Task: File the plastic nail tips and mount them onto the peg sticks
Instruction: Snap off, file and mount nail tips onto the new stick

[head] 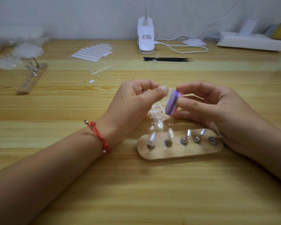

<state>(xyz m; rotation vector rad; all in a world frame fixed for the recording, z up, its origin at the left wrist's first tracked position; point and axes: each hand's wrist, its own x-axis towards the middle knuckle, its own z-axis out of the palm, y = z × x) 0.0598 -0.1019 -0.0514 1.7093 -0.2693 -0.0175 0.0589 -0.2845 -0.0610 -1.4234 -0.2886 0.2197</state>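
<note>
My right hand (206,103) grips a small purple and pink filing block (172,103) between thumb and fingers. My left hand (136,98) is held right beside it with thumb and forefinger pinched together; a clear nail tip between them is too small to make out. Below the hands lies a wooden peg board (177,151) with several metal peg sticks; the two left ones (169,137) carry clear nail tips. A clear plastic sprue of nail tips (157,116) lies on the table under the hands.
A second wooden peg board (32,78) lies far left next to bags of clear tips (26,51). A sheet of white adhesive tabs (92,52), black tweezers (167,59), a white clip lamp (145,36) with cable and a white power strip (250,41) stand at the back.
</note>
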